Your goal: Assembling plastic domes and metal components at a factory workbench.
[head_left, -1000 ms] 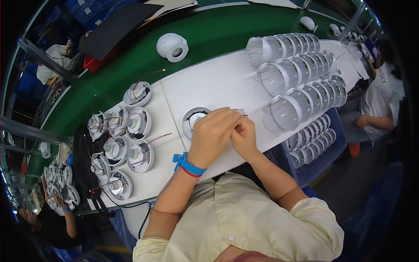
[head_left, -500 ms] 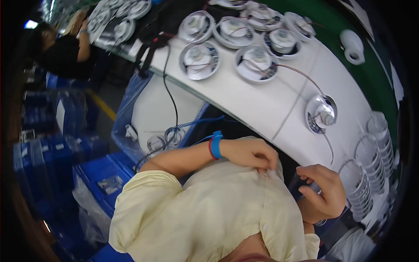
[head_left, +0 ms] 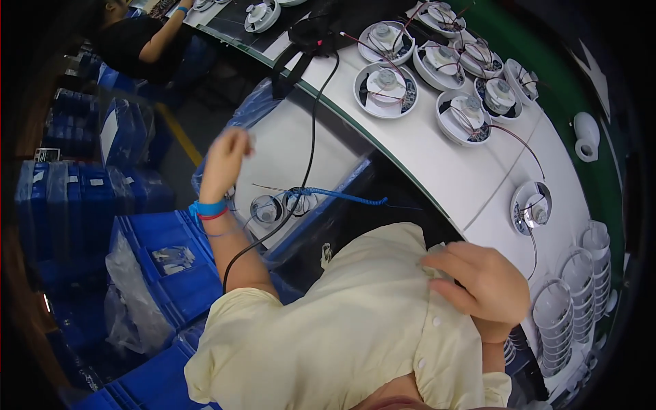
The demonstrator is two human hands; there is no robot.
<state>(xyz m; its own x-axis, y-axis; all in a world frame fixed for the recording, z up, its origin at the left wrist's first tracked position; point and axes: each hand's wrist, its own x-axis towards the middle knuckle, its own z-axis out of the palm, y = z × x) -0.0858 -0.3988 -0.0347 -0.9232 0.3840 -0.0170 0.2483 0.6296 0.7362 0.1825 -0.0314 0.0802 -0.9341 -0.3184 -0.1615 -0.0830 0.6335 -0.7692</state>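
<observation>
White worktop (head_left: 478,178) (two o'clock) is carrying round white wired housings (head_left: 387,89), likely face-up for access; left hand (head_left: 230,145) (ten), right hand (head_left: 484,281) (four) are hovering, fingers partly curled, holds unclear.

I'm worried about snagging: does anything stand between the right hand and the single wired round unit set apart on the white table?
Nothing visible stands between the right hand and the round unit; white tabletop shows in the gap. The unit's lower wire curves toward the hand's outer side, beside the direct path, not across it.
</observation>
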